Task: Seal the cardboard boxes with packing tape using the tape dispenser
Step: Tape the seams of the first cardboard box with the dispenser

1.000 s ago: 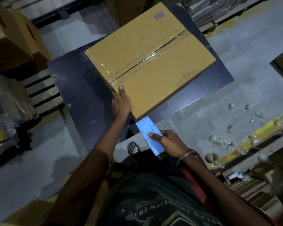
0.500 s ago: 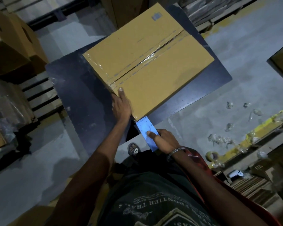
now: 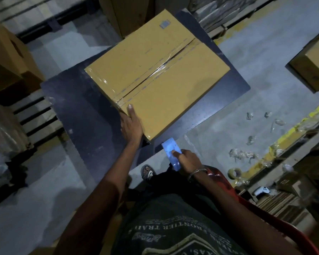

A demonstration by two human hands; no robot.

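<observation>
The cardboard box sits flat on the dark bench, turned at an angle to the person; clear packing tape already runs the length of the centre seam, wrinkled and shiny about halfway along, with the near end folded over the edge. The left hand rests on the near side of the box, thumb flat on the top panel and the other fingers out of sight against the side wall, steadying rather than gripping. The right hand is just off the near corner of the box, fingers curled round a pale blue tool, presumably the tape dispenser, index finger pressed along its flat face; no tape shows between it and the box, so the strip looks cut. The job now, I'd say, is finishing this seam: keep the left hand bracing so the box cannot slide on the bench; press the folded end down hard; smooth that wrinkled stretch from the middle outward, or the flaps may lift. Beyond the bench, crumpled tape scraps litter the concrete floor; a spare tape roll lies near the yellow line; another box waits at the right.
</observation>
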